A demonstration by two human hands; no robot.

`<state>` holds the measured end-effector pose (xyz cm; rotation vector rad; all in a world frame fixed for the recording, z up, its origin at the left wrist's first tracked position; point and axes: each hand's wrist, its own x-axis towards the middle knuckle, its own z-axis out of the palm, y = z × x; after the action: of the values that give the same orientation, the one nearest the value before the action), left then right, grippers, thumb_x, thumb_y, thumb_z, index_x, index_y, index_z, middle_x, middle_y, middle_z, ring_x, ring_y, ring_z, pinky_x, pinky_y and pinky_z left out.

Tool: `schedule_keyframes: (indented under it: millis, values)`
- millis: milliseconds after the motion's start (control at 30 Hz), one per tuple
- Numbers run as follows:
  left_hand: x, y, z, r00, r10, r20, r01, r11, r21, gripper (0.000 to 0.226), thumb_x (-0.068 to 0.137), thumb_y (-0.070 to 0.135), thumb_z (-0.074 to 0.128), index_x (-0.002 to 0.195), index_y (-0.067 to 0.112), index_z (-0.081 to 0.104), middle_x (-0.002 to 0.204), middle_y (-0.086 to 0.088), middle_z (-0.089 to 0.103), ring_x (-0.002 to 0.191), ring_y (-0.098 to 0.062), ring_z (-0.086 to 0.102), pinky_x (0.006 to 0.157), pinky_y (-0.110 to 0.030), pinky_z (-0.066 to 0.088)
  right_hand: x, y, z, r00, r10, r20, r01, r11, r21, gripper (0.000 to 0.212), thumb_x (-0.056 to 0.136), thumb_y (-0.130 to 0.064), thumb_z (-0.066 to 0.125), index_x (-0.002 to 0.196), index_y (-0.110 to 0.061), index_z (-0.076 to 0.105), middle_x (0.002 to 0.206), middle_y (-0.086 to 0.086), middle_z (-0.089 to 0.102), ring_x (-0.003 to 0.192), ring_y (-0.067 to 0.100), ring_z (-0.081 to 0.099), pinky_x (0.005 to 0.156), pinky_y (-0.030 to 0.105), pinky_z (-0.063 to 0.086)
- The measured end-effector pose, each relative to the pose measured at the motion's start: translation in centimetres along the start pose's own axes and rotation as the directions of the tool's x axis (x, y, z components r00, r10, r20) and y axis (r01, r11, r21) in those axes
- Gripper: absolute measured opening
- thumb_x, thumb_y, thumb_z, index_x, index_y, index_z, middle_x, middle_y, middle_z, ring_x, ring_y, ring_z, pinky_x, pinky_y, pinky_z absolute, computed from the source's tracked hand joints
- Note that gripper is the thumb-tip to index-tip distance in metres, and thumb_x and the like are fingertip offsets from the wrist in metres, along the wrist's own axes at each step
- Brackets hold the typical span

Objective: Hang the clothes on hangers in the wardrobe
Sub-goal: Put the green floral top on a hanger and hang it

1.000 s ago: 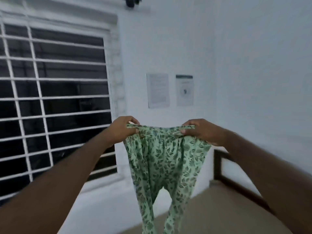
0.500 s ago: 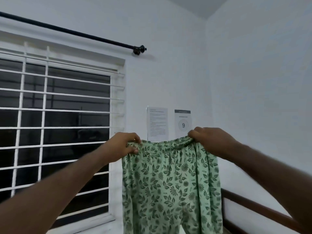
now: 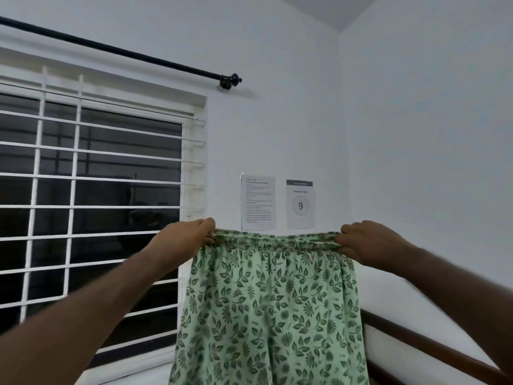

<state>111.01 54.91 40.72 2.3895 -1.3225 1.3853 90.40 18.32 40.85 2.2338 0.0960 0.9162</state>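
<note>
A pair of light green pants (image 3: pixel 272 307) printed with dark green leaves and flowers hangs in front of me, held up by its elastic waistband. My left hand (image 3: pixel 184 240) pinches the left end of the waistband. My right hand (image 3: pixel 366 241) grips the right end. The waistband is stretched wide and level between the two hands, and the legs fall straight down past the bottom edge of the view. No hanger and no wardrobe are in view.
A barred window (image 3: pixel 91 207) fills the left, with a black curtain rod (image 3: pixel 125 52) above it. Two paper sheets (image 3: pixel 277 202) are stuck to the white wall behind the pants. A dark wooden rail (image 3: pixel 433 348) runs along the lower right wall.
Both hands have raised the pants and pulled the waistband wider apart. My view has tilted upward, so the curtain rod and ceiling corner now show.
</note>
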Motion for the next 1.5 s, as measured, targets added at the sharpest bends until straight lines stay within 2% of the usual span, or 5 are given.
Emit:
schedule_keyframes:
  millis: [100, 367, 1000, 1233, 1500]
  values:
    - [0.3, 0.4, 1.0, 0.991, -0.03, 0.13, 0.042, 0.995, -0.086, 0.017, 0.094, 0.012, 0.051, 0.101, 0.026, 0.045, 0.088, 0.013, 0.056, 0.071, -0.006, 0.05, 0.06, -0.027, 0.042, 0.3, -0.7, -0.9, 0.979, 0.112, 0.17, -0.125, 0.99, 0.071, 0.056, 0.096, -0.064, 0.026, 0.103, -0.025, 0.065, 0.097, -0.005, 0.063, 0.095, 0.016, 0.062, 0.079, 0.031, 0.043]
    - [0.3, -0.7, 1.3, 0.908, -0.043, 0.416, 0.118, 0.981, -0.155, 0.019, 0.098, 0.041, 0.052, 0.089, 0.026, 0.06, 0.091, 0.006, 0.063, 0.088, -0.012, 0.058, 0.081, -0.032, 0.048, 0.4, 0.2, -1.9, 0.931, 0.199, 0.306, -0.244, 0.963, 0.116, 0.041, 0.099, -0.058, 0.04, 0.119, -0.033, 0.065, 0.107, -0.009, 0.064, 0.103, 0.013, 0.061, 0.081, 0.03, 0.046]
    - [1.2, -1.3, -1.2, 0.946, -0.264, 0.188, 0.302, 0.929, -0.213, 0.053, 0.089, 0.06, 0.053, 0.066, 0.012, 0.053, 0.061, -0.003, 0.056, 0.057, -0.017, 0.054, 0.057, -0.033, 0.047, -0.1, 2.9, -3.8, 0.85, 0.411, 0.329, -0.501, 0.823, 0.267, 0.029, 0.097, -0.052, 0.05, 0.113, -0.036, 0.069, 0.085, -0.007, 0.066, 0.084, 0.017, 0.057, 0.073, 0.031, 0.044]
    - [2.8, 1.6, -1.3, 0.878, -0.453, 0.156, 0.422, 0.576, -0.701, 0.033, 0.08, 0.024, 0.08, 0.072, 0.007, 0.053, 0.063, -0.005, 0.053, 0.055, -0.013, 0.046, 0.052, -0.025, 0.037, 1.9, 0.9, -3.8, 0.858, 0.454, 0.242, -0.503, 0.639, 0.583, 0.036, 0.088, -0.043, 0.07, 0.065, -0.016, 0.061, 0.064, 0.002, 0.063, 0.064, 0.019, 0.058, 0.061, 0.031, 0.042]
    - [3.3, -0.4, -3.2, 0.842, -0.399, 0.364, 0.425, 0.073, -0.902, 0.041, 0.073, 0.028, 0.08, 0.097, -0.002, 0.067, 0.097, -0.018, 0.074, 0.099, -0.032, 0.069, 0.096, -0.045, 0.052, 2.4, 2.0, -6.3, 0.809, 0.503, 0.303, -0.436, 0.169, 0.884, 0.031, 0.086, -0.016, 0.076, 0.112, -0.026, 0.062, 0.087, 0.022, 0.073, 0.08, 0.039, 0.071, 0.077, 0.051, 0.057]
